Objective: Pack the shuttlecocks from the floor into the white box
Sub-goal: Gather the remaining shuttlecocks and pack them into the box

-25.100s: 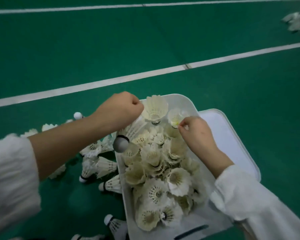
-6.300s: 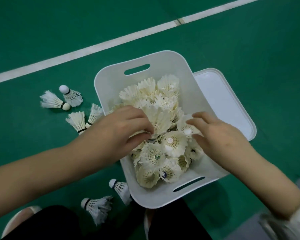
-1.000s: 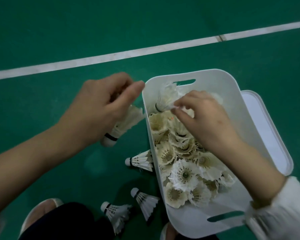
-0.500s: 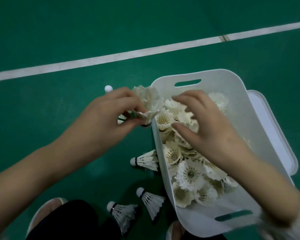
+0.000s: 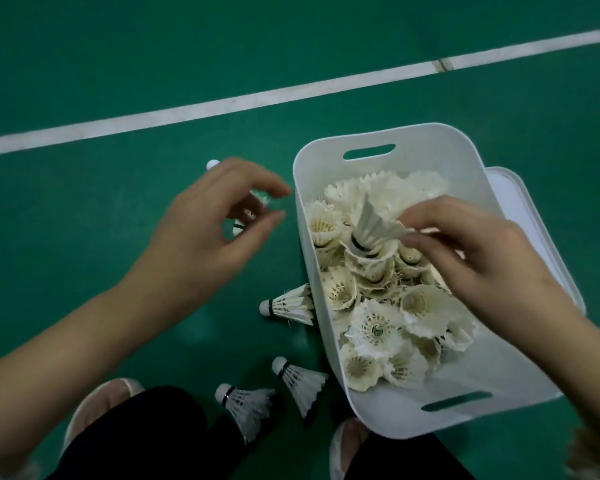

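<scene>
the left hand [image 5: 201, 233] hovers over the green floor [image 5: 84, 237], fingers loosely bent and thumb apart from them, holding nothing. loose shuttlecocks [image 5: 212, 164] lie partly hidden under it. three more shuttlecocks [image 5: 288, 304] lie on the floor near its wrist, one just beside the white box [image 5: 430, 140]. the box stands between the hands, filled with a pile [image 5: 378, 330] of shuttlecocks. the right hand [image 5: 482, 258] reaches over it, fingertips pinching the feathers of a single shuttlecock [image 5: 371, 226], cork down on the pile. a white lid [image 5: 520, 202] shows beyond the right hand.
</scene>
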`<act>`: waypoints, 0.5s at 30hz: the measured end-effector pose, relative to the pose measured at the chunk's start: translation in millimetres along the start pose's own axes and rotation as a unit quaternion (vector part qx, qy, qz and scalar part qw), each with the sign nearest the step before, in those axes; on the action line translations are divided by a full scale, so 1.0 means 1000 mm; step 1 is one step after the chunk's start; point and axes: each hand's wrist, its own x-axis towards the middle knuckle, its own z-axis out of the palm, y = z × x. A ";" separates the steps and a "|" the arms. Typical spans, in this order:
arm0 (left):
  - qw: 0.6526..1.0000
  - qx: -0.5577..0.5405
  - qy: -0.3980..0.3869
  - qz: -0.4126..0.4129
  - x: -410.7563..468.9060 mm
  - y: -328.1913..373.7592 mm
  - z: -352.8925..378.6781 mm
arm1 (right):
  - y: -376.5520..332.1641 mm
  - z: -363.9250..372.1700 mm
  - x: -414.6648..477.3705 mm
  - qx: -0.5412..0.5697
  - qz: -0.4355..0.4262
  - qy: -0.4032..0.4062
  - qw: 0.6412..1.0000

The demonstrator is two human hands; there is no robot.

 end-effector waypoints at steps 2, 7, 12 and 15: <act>0.996 0.036 -0.056 -0.052 -0.017 -0.028 0.010 | 0.007 0.008 -0.013 -0.014 0.013 -0.029 0.999; 0.931 0.137 -0.280 -0.189 -0.068 -0.088 0.059 | 0.015 0.051 -0.025 -0.034 -0.007 -0.093 0.995; 0.908 0.174 -0.335 -0.183 -0.080 -0.095 0.083 | 0.024 0.087 -0.016 -0.144 -0.005 -0.171 0.975; 0.913 0.178 -0.333 -0.157 -0.081 -0.094 0.086 | 0.023 0.098 -0.013 -0.183 0.029 -0.174 0.967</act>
